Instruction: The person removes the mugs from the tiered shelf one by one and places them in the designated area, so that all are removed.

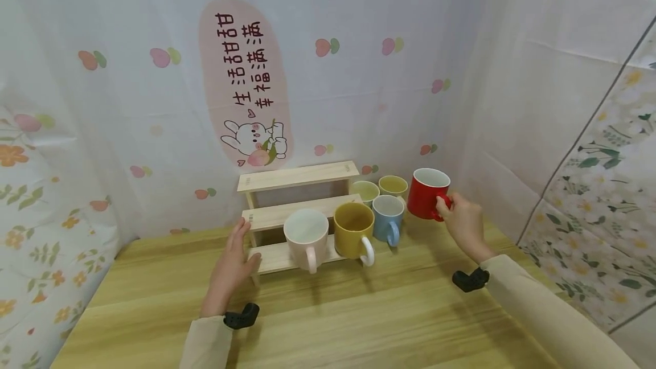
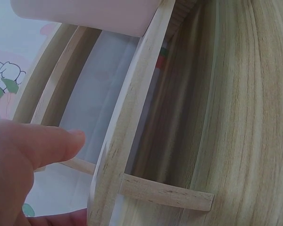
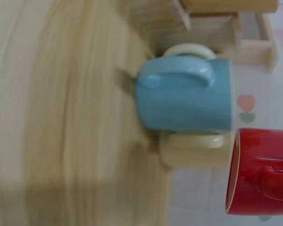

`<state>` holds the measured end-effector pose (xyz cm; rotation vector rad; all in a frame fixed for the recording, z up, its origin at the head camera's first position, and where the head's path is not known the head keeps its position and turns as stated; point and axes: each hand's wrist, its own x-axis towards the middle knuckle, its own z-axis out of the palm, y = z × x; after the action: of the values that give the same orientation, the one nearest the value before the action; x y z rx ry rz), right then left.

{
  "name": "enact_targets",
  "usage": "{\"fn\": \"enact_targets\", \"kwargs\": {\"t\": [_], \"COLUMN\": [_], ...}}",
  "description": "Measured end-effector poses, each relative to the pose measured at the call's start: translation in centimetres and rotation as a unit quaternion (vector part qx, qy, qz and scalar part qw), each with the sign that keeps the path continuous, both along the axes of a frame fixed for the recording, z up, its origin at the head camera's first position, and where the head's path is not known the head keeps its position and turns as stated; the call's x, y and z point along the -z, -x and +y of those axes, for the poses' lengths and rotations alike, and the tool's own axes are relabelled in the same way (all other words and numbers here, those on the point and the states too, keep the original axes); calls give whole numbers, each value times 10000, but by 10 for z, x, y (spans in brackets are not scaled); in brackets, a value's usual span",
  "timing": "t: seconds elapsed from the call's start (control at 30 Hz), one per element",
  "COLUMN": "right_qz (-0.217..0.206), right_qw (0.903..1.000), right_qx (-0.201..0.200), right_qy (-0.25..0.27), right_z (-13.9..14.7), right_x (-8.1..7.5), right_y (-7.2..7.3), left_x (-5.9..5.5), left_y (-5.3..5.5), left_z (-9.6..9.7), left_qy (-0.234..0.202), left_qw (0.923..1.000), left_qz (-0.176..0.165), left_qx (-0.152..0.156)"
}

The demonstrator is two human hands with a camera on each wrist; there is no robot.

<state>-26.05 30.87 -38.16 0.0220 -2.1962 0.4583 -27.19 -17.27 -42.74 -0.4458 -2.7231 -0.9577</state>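
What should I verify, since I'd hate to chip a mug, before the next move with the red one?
1. Grip: ok; the right hand holds the red mug by its handle.
2. Lifted: ok; its base is off the table.
3. Opening facing up: ok.
4. Nothing inside it: cannot tell; the inner bottom is hidden.
5. Pink mug and yellow mug upright on the rack's lowest shelf: ok.
6. Left hand steadying the rack: cannot tell; it is at the left end, but pressure doesn't show.
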Motion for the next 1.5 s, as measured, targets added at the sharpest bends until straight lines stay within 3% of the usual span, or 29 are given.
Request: {"fn": "enact_targets", "kwargs": {"t": [0.3,0.63,0.83,1.1,1.5], "right_qz": [-532,-687,-527,-827,-1036], "right_qw": [9986,9974,9986,9962,9944], "right_qx": [60,139,68,75,-13], "right_qy": [-27,174,40,274,217], "right_z": [10,11,8,3,-2], "right_x": [27,56,63,67,79], "right_y": [7,19,18,14,14], "left_x": [2,3,3,3,4], "left_y": [1,1,2,2,2], "left_z": [0,1,2,2,3], "left_qy": [31,-2,32,2,-7], "left_qw": [10000,10000,10000,10000,10000], "left_qz": [-30,74,-15,86,62], "left_qx": [-13,-34,-73,-14,-28]}}
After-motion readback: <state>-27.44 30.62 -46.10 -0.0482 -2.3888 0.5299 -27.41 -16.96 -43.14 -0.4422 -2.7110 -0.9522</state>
